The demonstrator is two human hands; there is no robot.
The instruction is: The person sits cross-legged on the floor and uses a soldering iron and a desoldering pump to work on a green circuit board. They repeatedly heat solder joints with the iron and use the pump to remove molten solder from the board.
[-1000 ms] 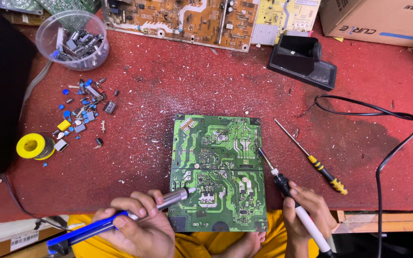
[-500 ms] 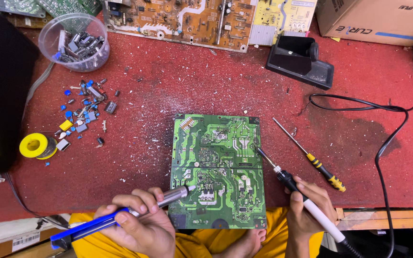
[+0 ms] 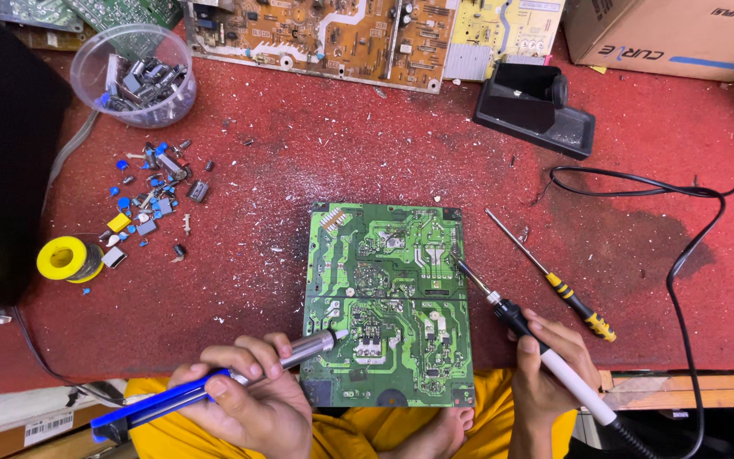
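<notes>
A green circuit board (image 3: 388, 302) is lying flat on the red table (image 3: 299, 170), just before the person. The left hand (image 3: 252, 399) is clenching a blue desoldering pump (image 3: 214, 387), its tip touching the board's lower left. The right hand (image 3: 554, 374) is gripping a soldering iron (image 3: 520, 327), its tip meeting the board's right edge.

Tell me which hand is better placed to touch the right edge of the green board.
Right. The right hand holds the soldering iron, its tip already over the green circuit board near that edge.
</notes>
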